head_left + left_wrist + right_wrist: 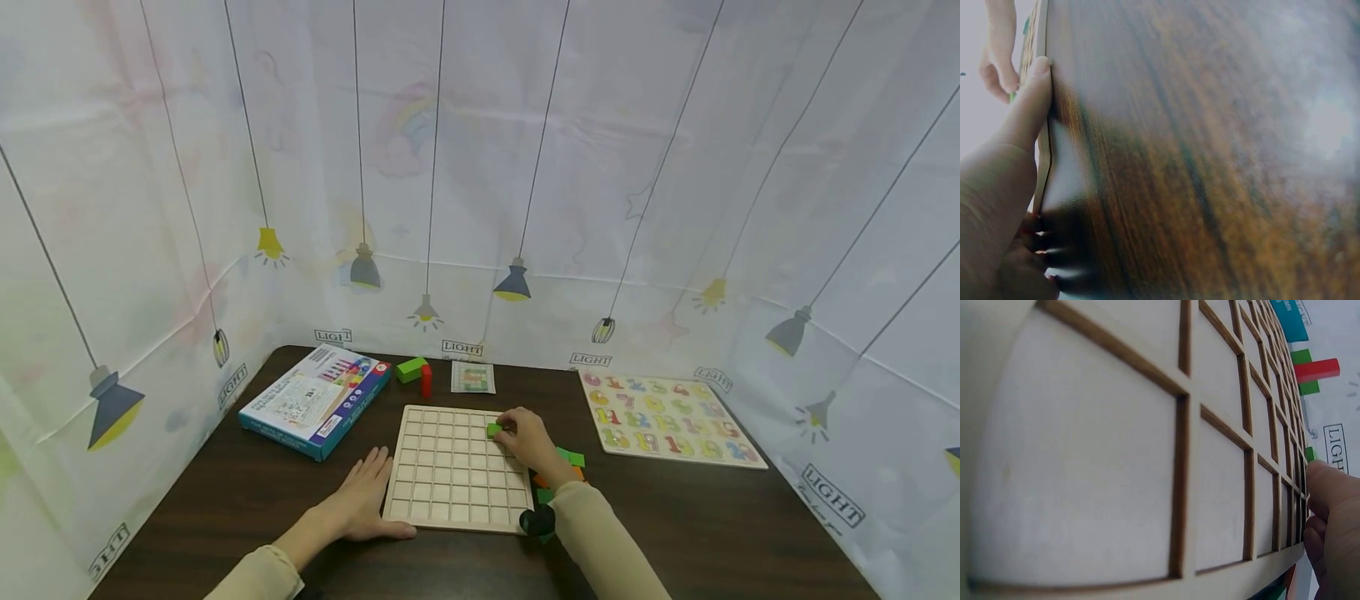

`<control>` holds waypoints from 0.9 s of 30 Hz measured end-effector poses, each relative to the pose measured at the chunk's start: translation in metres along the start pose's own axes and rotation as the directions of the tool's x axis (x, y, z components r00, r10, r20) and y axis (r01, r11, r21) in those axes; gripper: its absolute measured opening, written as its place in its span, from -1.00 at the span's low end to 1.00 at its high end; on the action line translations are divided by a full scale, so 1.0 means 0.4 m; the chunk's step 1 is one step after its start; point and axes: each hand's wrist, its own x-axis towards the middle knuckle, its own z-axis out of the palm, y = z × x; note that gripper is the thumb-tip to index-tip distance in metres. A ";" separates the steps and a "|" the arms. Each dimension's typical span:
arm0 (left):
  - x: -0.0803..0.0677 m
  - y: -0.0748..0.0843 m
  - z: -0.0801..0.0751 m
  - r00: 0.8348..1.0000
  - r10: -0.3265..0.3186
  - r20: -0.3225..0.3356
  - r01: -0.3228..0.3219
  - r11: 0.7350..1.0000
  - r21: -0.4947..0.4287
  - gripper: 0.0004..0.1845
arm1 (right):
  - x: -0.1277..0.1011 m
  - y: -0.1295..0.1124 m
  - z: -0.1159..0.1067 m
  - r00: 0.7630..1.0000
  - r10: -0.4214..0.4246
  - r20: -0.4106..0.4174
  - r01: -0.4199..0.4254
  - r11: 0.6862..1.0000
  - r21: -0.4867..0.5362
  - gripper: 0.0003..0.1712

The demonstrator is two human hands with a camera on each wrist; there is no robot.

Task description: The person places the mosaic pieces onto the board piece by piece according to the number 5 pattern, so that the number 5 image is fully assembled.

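A pale wooden grid board (453,468) lies flat on the dark table. My right hand (528,440) pinches a small green block (493,430) over the board's far right cells; in the right wrist view only a corner of the green block (1311,453) shows past my fingers (1335,500), above the grid board (1147,456). My left hand (360,500) lies flat on the table against the board's left edge. In the left wrist view its thumb (1032,103) presses that edge of the board (1044,150).
A blue game box (317,398) lies at the back left. A green block (411,368), a red block (426,380) and a pattern card (473,377) sit behind the board. Loose green and orange blocks (570,467) lie right of it. A number puzzle (667,417) is far right.
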 end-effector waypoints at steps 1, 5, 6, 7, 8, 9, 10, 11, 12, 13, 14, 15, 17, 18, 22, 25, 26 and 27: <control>0.000 0.001 -0.001 1.000 -0.004 0.002 0.004 1.000 0.005 0.35 | 0.000 0.002 0.000 1.000 -0.007 -0.004 0.007 1.000 -0.004 -0.78; -0.002 0.006 -0.003 1.000 -0.012 0.000 0.012 1.000 0.007 0.36 | -0.001 0.003 0.000 1.000 -0.013 -0.017 0.013 1.000 -0.007 -0.78; -0.002 0.008 -0.004 1.000 -0.011 -0.001 0.011 1.000 0.006 0.36 | -0.002 0.002 0.000 1.000 -0.011 -0.016 0.011 1.000 -0.008 -0.78; -0.002 0.008 -0.004 1.000 -0.010 0.000 0.010 1.000 0.009 0.35 | -0.003 0.001 0.000 1.000 -0.008 -0.014 0.008 1.000 -0.011 -0.78; -0.002 0.009 -0.004 1.000 -0.008 -0.001 0.008 1.000 0.007 0.35 | -0.003 -0.001 0.000 1.000 0.001 -0.008 -0.002 1.000 -0.013 -0.78; -0.002 0.010 -0.004 1.000 -0.007 0.000 0.007 1.000 0.007 0.35 | -0.004 -0.002 -0.001 1.000 0.010 -0.004 -0.010 1.000 -0.016 -0.78; -0.002 0.010 -0.004 1.000 -0.006 0.001 0.006 1.000 0.007 0.35 | -0.005 -0.004 -0.001 1.000 0.019 0.003 -0.019 1.000 -0.015 -0.78; -0.002 0.010 -0.004 1.000 -0.005 0.002 0.005 1.000 0.008 0.35 | -0.006 -0.005 -0.002 1.000 0.028 0.010 -0.028 1.000 -0.015 -0.78; -0.001 0.011 -0.005 1.000 -0.005 0.005 0.005 1.000 0.005 0.35 | -0.007 -0.006 -0.002 0.999 0.034 0.016 -0.034 0.999 -0.014 -0.78; -0.001 0.012 -0.005 1.000 -0.005 0.008 0.005 1.000 0.005 0.35 | -0.007 -0.007 -0.003 0.999 0.039 0.022 -0.039 0.999 -0.013 -0.77; -0.001 0.012 -0.005 1.000 -0.005 0.009 0.005 1.000 0.004 0.35 | -0.007 -0.008 -0.004 0.998 0.049 0.028 -0.049 0.999 -0.008 -0.77; -0.001 0.013 -0.006 1.000 -0.005 0.010 0.005 1.000 0.004 0.35 | -0.007 -0.009 -0.005 0.998 0.052 0.031 -0.052 0.999 -0.003 -0.77; 0.000 0.013 -0.007 1.000 -0.006 0.013 0.006 1.000 0.000 0.35 | -0.007 -0.009 -0.006 0.998 0.053 0.035 -0.053 0.999 0.001 -0.77; 0.000 0.014 -0.007 1.000 -0.006 0.014 0.006 1.000 -0.002 0.34 | -0.007 -0.010 -0.007 0.998 0.054 0.035 -0.055 0.999 0.004 -0.76; -0.001 0.015 -0.009 1.000 -0.007 0.014 0.007 1.000 0.000 0.34 | -0.007 -0.007 -0.004 0.998 0.053 0.028 -0.053 0.999 0.001 -0.77; -0.002 0.012 -0.007 1.000 -0.015 0.009 0.015 1.000 0.000 0.34 | -0.006 -0.008 -0.001 0.998 0.049 0.028 -0.049 0.999 0.000 -0.77; -0.002 0.011 -0.006 1.000 -0.019 0.008 0.019 1.000 -0.001 0.34 | -0.006 -0.009 0.000 0.998 0.047 0.029 -0.048 0.999 0.004 -0.76; -0.003 0.010 -0.005 1.000 -0.023 0.006 0.023 1.000 -0.002 0.34 | -0.006 -0.011 0.001 0.998 0.048 0.028 -0.048 0.999 0.014 -0.76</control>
